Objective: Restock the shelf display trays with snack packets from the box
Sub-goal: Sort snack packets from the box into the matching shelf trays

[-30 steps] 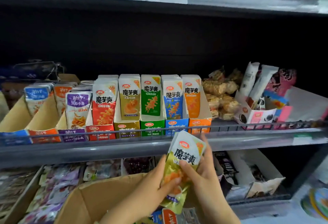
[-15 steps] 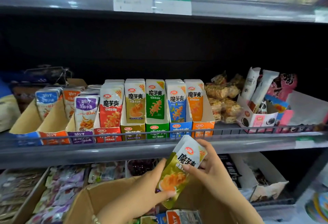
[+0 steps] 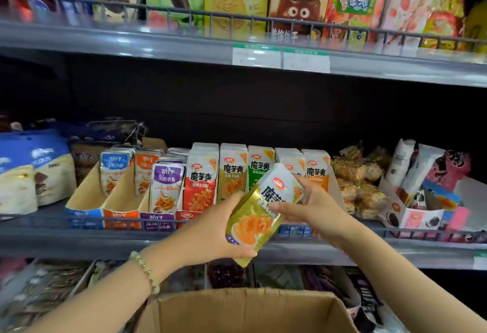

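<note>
Both hands hold a small stack of gold-and-white snack packets (image 3: 259,214), tilted, in front of the middle shelf. My left hand (image 3: 218,232) grips the stack's lower end from the left. My right hand (image 3: 311,208) pinches its upper end from the right. Behind them a row of display trays (image 3: 121,216) holds upright packets: blue, orange, purple, red (image 3: 200,179), gold (image 3: 232,171), green, and an orange one (image 3: 316,171) at the right. The open cardboard box (image 3: 245,311) sits below, at the bottom edge; its contents are hidden.
A wire rail (image 3: 79,220) runs along the middle shelf's front. Blue-and-cream bags (image 3: 29,171) stand at the left, wrapped cakes (image 3: 361,182) and a pink tray (image 3: 421,216) at the right. The upper shelf (image 3: 237,26) carries tall boxes. A lower shelf holds dark packets.
Both hands have lifted the gold packets from over the box up to the level of the display trays. The view has tilted upward, showing the upper shelf.
</note>
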The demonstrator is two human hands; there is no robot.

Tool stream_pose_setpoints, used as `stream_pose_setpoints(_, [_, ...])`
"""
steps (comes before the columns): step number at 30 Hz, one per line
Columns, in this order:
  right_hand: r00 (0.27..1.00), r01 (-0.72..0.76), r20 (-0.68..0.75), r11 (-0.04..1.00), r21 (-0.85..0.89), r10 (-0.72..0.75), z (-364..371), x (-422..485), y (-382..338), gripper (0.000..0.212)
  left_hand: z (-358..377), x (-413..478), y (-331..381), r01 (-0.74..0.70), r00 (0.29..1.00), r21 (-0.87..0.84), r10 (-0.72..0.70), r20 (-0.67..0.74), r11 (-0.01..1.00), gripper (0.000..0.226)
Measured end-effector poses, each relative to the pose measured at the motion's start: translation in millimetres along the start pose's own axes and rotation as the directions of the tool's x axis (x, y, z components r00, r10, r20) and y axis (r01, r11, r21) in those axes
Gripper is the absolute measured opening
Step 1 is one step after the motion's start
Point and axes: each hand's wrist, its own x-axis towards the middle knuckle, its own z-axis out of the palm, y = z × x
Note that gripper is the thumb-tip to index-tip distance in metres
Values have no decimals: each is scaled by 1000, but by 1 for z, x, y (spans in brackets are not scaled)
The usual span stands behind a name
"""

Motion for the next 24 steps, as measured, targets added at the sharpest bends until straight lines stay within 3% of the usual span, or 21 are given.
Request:
stream_pose_setpoints(4, [984,67,-160,996,-52,-74,4,32,-16,38,-26,14,-21,6,984,-11,-8,-177,1000,84])
stream_pose_setpoints(7, [937,108,-318,986,-127,-143,1,61,-17,34,-36,20,-49,127,962,114,-94,-257,985,92])
stream_pose_setpoints(10, [911,55,-380,962,-269,-159,2,91,-10,55,-37,22,-65,166,968,265,-106,-226,950,64])
stream_pose_setpoints(13, [920,6,-343,885,-466,-187,11,112,-4,71,-34,28,-71,145,987,316,-113,-116,938,31])
stream_pose_setpoints(16, [962,19,-194,754,-657,-193,25,127,1,72,-31,34,-81,125,990,312,-100,-96,942,28])
stream_pose_setpoints(21, [986,35,-96,724,-689,-139,39,141,9,67,-26,41,-93,66,992,291,-32,-121,954,25])
stream_pose_setpoints(24, [986,108,6,616,-781,-165,41,150,11,59,-23,42,-99,37,989,301,9,-148,953,25])
